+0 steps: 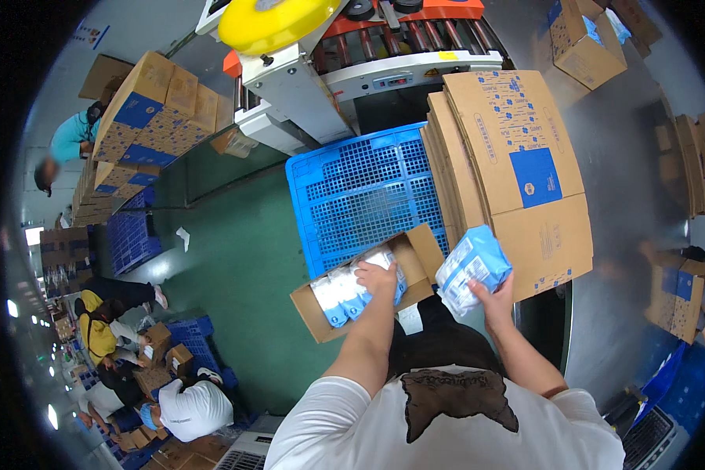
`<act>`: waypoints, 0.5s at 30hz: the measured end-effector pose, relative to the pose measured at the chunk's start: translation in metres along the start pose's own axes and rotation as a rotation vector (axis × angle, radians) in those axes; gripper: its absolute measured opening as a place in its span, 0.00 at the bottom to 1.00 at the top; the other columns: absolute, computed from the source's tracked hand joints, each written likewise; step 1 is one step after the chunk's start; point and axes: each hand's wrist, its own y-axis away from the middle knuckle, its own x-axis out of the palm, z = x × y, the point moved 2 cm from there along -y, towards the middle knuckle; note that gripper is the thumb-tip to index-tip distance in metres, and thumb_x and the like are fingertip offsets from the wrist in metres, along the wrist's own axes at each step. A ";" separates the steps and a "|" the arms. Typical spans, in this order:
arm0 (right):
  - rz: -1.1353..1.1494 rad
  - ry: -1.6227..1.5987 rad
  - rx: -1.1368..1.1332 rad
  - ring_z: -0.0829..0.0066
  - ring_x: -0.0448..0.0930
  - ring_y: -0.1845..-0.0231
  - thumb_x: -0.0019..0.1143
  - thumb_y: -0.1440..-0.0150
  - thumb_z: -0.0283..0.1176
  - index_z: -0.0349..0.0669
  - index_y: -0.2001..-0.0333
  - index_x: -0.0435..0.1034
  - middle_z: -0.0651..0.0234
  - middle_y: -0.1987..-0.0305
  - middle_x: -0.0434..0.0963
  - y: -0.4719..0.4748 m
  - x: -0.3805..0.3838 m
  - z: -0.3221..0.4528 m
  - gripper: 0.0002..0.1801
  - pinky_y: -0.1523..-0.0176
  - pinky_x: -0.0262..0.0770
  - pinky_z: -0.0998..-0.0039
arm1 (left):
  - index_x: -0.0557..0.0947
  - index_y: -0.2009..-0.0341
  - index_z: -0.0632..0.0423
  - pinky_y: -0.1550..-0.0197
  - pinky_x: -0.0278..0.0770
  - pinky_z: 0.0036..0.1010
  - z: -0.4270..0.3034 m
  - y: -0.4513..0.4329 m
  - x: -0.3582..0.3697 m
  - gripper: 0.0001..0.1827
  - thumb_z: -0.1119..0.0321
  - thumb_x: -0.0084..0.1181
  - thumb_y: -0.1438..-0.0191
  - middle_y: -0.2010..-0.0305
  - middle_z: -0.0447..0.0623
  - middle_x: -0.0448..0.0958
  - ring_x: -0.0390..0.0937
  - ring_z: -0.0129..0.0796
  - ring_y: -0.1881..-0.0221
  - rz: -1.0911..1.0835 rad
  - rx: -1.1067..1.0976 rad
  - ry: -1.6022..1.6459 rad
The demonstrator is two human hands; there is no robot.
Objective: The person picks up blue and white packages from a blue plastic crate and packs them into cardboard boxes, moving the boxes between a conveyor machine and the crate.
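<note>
An open cardboard box [424,249] sits tilted before me, holding a row of blue-and-white plastic packets [335,299]. My left hand [379,279] reaches into it, thumb and fingers spread across the packet at the right end of the row. Beyond that packet, part of the box's inside shows bare cardboard. Off to the right, my right hand [493,299] grips another blue-and-white packet [473,267] by its lower side, with printed panels facing up. This packet is held outside the box, in front of a stack of flattened cartons [534,235].
A blue plastic pallet [358,200] lies beyond the box. Behind it stands a roller carton-sealing machine [411,76] with a yellow tape roll [276,23]. A metal table [617,205] runs along the right. Stacked cartons [153,117] and several other people are at the left.
</note>
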 end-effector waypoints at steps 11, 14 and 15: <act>0.345 0.174 -0.161 0.70 0.69 0.52 0.65 0.62 0.24 0.37 0.52 0.55 0.60 0.53 0.66 0.006 0.000 0.004 0.34 0.50 0.66 0.69 | 0.79 0.64 0.49 0.61 0.71 0.35 -0.002 0.003 0.002 0.16 0.53 0.47 0.48 0.59 0.50 0.75 0.74 0.43 0.63 0.542 0.787 -0.117; 0.566 0.758 -0.976 0.61 0.68 0.50 0.63 0.67 0.24 0.45 0.57 0.66 0.62 0.54 0.69 0.009 0.021 0.052 0.28 0.47 0.63 0.59 | 0.68 0.53 0.58 0.58 0.74 0.31 -0.029 0.041 -0.099 0.32 0.42 0.45 0.49 0.61 0.53 0.74 0.75 0.38 0.60 1.538 0.018 0.915; 0.791 0.872 -1.176 0.62 0.68 0.49 0.62 0.68 0.25 0.48 0.56 0.68 0.63 0.53 0.69 0.014 0.035 0.060 0.29 0.46 0.62 0.56 | 0.64 0.48 0.57 0.56 0.74 0.32 -0.019 0.046 -0.131 0.31 0.46 0.47 0.48 0.59 0.52 0.74 0.74 0.38 0.57 1.844 -0.080 1.188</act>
